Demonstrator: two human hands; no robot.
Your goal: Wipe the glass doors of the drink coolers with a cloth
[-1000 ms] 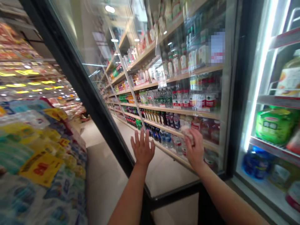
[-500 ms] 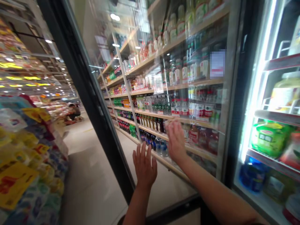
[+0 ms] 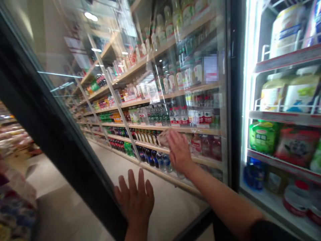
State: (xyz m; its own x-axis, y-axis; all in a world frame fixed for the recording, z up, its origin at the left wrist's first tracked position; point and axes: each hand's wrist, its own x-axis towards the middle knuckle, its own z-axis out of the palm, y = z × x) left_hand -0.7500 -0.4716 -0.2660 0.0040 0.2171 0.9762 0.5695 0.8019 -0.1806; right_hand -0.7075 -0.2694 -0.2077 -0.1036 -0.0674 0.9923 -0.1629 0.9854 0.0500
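Observation:
A glass fridge door (image 3: 147,77) in a black frame stands swung out before me. My right hand (image 3: 180,152) is pressed flat toward the pane, fingers pointing up and left. Under its fingertips, against the glass, shows a pale crumpled cloth (image 3: 163,138), blurred and partly covered by the hand. My left hand (image 3: 136,195) is lower and to the left, close to the door's black frame (image 3: 82,160), with its fingers spread and nothing in it. Whether the left palm touches the glass I cannot tell.
Right of the door is the lit fridge, its shelves holding a green pouch (image 3: 263,136), a red pouch (image 3: 297,144) and white-labelled bottles (image 3: 301,88). Through the glass, wooden shelves with rows of drink bottles (image 3: 151,157) are visible. Pale floor (image 3: 105,160) lies beyond; packaged goods (image 3: 17,201) stand at left.
My view has turned right, so the door fills more of the left side and more of the fridge shows. In the picture both hands have shifted left, the left one also lower.

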